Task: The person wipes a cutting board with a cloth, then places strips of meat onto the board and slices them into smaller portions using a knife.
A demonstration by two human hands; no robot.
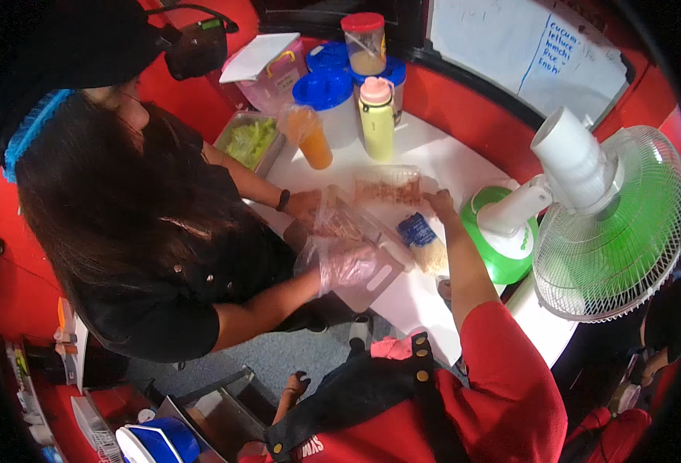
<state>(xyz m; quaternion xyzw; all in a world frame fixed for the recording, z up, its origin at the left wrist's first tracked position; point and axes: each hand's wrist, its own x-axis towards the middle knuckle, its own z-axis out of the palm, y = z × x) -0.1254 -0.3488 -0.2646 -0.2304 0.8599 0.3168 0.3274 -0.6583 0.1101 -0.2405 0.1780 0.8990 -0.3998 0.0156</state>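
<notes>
My right hand (441, 205) reaches across the white table and grips the right end of a clear plastic tray (386, 188) with reddish contents, perhaps sliced meat. Below that hand lies a bag of enoki mushrooms (424, 243) with a blue printed part. My left hand (297, 384) hangs low beside my apron, away from the table, fingers partly curled; nothing shows in it. Opposite, a co-worker's plastic-gloved hand (349, 266) rests over a cutting board (369, 286). On the board are meat (340, 224) and a knife with a pale handle (397, 252).
A green and white electric fan (612, 226) stands close at the right. A yellow bottle (377, 130), an orange drink (316, 147), a metal pan of lettuce (250, 142) and blue-lidded tubs (324, 89) line the back. A co-worker in black (161, 231) stands at the left.
</notes>
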